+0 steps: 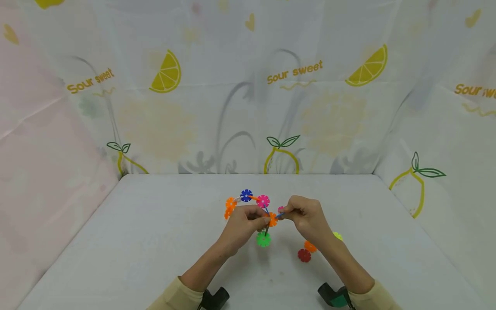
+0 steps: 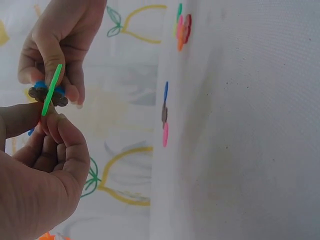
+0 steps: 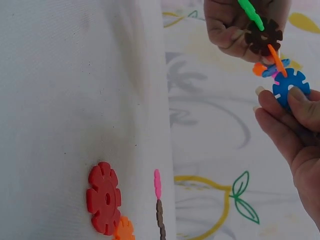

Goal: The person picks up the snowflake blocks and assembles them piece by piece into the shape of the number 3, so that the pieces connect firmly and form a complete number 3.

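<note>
Both hands meet at a linked chain of notched plastic discs, held above the white table. My left hand (image 1: pixel 242 224) pinches an orange disc (image 1: pixel 273 219) of the chain between thumb and fingers. My right hand (image 1: pixel 308 218) pinches a bright blue disc (image 3: pixel 290 84), whose edge meets the orange one. A brown disc (image 3: pixel 263 37) joins the orange one, and a green disc (image 1: pixel 263 239) hangs from it. Beyond the left hand the chain continues with a pink disc (image 1: pixel 263 201), a dark blue disc (image 1: pixel 246 196) and more orange discs (image 1: pixel 230 203). The left fingers partly hide the joints.
Loose discs lie by the right forearm: a red one (image 1: pixel 304 255), an orange one (image 1: pixel 310 246) and a yellow-green one (image 1: pixel 338 236). Behind the right hand a pink disc (image 1: pixel 280 209) shows. Printed cloth walls (image 1: pixel 248 107) border the white table (image 1: pixel 155 249).
</note>
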A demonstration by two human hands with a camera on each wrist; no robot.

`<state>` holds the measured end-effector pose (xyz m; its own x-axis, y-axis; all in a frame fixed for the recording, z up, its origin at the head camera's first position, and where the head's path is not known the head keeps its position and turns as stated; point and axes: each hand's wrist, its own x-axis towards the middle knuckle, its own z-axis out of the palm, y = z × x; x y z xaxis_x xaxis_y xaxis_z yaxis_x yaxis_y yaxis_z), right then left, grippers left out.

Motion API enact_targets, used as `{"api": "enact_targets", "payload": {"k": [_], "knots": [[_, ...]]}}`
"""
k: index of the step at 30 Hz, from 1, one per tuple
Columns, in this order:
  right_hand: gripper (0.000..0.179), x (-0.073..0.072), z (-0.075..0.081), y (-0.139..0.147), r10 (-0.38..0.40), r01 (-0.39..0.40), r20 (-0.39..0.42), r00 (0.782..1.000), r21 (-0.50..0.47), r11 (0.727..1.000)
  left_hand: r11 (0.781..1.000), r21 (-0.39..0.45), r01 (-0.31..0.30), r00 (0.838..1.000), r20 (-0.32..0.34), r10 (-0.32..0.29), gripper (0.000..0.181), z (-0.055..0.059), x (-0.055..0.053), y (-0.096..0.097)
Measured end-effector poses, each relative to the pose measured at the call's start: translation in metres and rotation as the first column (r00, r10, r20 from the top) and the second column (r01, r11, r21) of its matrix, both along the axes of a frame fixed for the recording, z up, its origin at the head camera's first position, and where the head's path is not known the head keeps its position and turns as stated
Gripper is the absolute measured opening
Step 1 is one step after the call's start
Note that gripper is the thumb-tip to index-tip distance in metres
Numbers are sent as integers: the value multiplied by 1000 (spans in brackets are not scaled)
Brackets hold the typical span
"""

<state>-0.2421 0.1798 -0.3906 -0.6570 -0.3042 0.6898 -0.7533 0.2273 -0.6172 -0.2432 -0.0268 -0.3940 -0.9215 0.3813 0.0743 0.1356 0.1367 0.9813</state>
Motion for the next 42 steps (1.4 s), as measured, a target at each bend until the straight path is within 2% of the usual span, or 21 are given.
{"api": "enact_targets", "payload": {"k": [4, 9, 18, 23, 26, 28, 31, 34, 36, 40, 42], "knots": [[26, 1, -1, -4, -7, 7, -23, 1000, -1, 1000, 1000, 3, -9, 1000, 3, 9, 15, 1, 0, -1], [23, 3, 3, -4, -37, 38, -38, 999, 43, 998, 1000, -12, -4, 1000, 1, 4, 15, 4, 0, -2], [17, 6, 14, 3, -32, 20, 117, 993, 103, 994, 999, -48, 7, 1000, -21, -8, 16, 8, -2, -2], [13, 5, 18, 10, -136, 105, 147, 980, 201, 974, 997, -73, -1, 999, -47, -2, 15, 7, -3, -4], [11, 5, 22, 15, -203, 152, 169, 965, 273, 950, 996, -84, -9, 998, -57, 4, 14, 6, -4, -5], [10, 5, 24, 19, -226, 153, 201, 953, 323, 934, 997, -83, -11, 998, -59, 6, 14, 6, -4, -6], [14, 5, 28, 26, -246, 115, 277, 929, 414, 903, 997, -81, -14, 998, -57, 10, 14, 5, -4, -7], [17, 7, 31, 33, -276, 54, 355, 893, 524, 850, 997, -79, -22, 998, -52, 18, 14, 6, -4, -7], [21, 8, 31, 36, -315, 13, 395, 863, 606, 795, 996, -83, -31, 998, -53, 26, 14, 5, -5, -7], [26, 10, 27, 40, -416, -74, 447, 792, 746, 662, 995, -94, -39, 998, -58, 34, 14, 5, -6, -8], [25, 11, 23, 39, -450, -106, 462, 764, 779, 618, 994, -102, -41, 998, -60, 35, 13, 4, -5, -8]]}}
